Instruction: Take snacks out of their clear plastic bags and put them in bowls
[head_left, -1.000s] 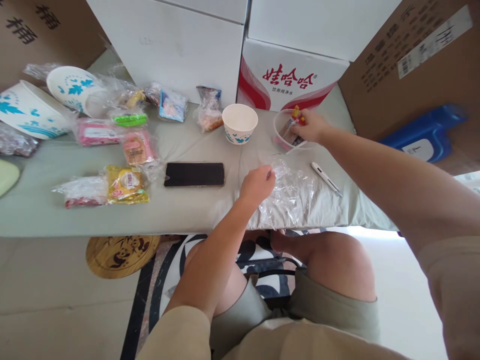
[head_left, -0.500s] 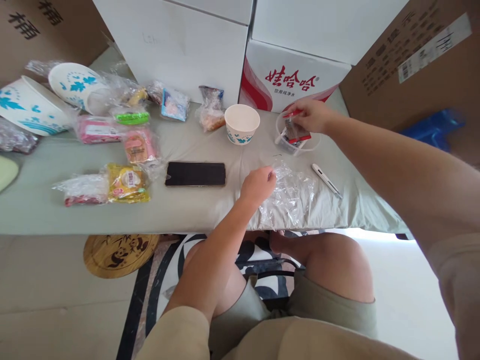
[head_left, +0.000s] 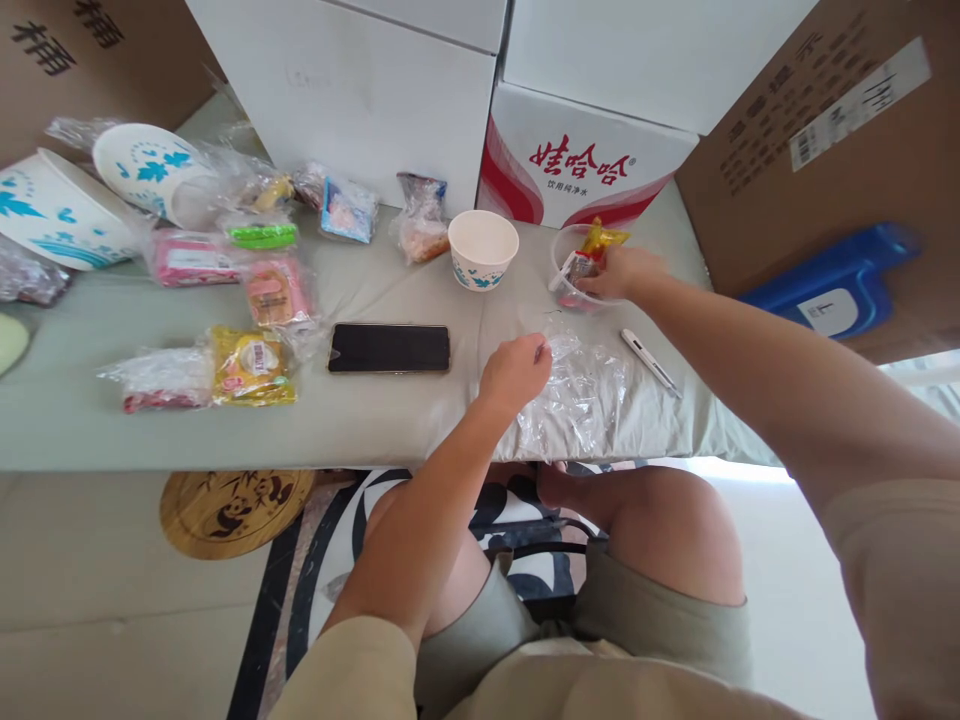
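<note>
My right hand [head_left: 624,272] reaches over the rim of a round clear plastic tub [head_left: 556,248], its fingers closed on a small reddish packet [head_left: 583,264]. A shiny yellow packet [head_left: 602,237] sticks up beside those fingers. Curled into a fist, my left hand [head_left: 517,374] rests on the cloth at the edge of crumpled clear plastic film [head_left: 581,385]. What the fist holds, if anything, is hidden. To the right of the film lies a white pen-shaped tool [head_left: 649,362]. A white paper bowl with blue leaves [head_left: 484,250] stands upright left of the tub.
A black phone [head_left: 389,348] lies left of my fist. Several wrapped packets, among them a yellow one [head_left: 253,366], and tilted paper bowls [head_left: 64,210] cover the left side. White boxes [head_left: 592,165] line the back; a brown carton [head_left: 780,180] stands at the right.
My right hand has lowered into the tub with the reddish packet. A yellow packet now shows there. The blue thing by the right carton is more exposed. My left hand stays put.
</note>
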